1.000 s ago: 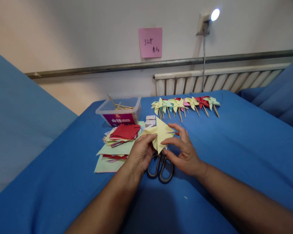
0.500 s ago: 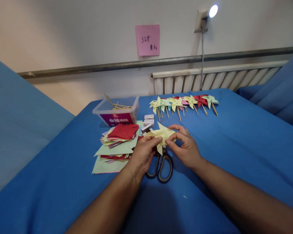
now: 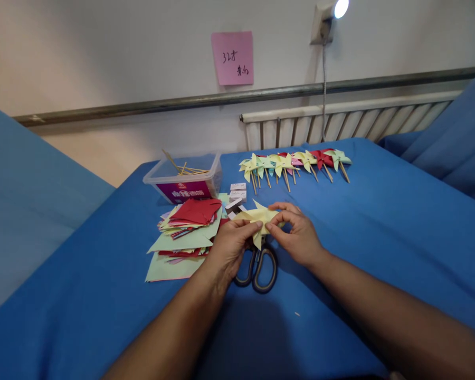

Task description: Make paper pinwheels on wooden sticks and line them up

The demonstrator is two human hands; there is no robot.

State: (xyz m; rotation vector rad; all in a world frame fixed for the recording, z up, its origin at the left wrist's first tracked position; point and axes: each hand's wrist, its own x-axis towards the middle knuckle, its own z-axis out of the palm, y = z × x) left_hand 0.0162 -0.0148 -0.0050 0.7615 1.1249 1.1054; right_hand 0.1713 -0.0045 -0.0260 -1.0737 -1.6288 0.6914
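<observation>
Both hands' fingers [image 3: 257, 226] hide scissors [image 3: 257, 269] blades.

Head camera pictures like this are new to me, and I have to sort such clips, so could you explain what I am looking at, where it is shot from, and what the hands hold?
The picture comes from a camera worn on a person's head, looking forward and down, so the two bare arms reaching in from below are that person's own. There is no machine. The left hand and right hand together pinch a folded yellow paper piece above a pair of scissors lying on the blue cloth. To the left lies a stack of coloured paper squares, red on top. Behind it stands a clear plastic box with thin wooden sticks in it. Farther back is a row of finished paper pinwheels on sticks. A pink note hangs on the wall.
</observation>
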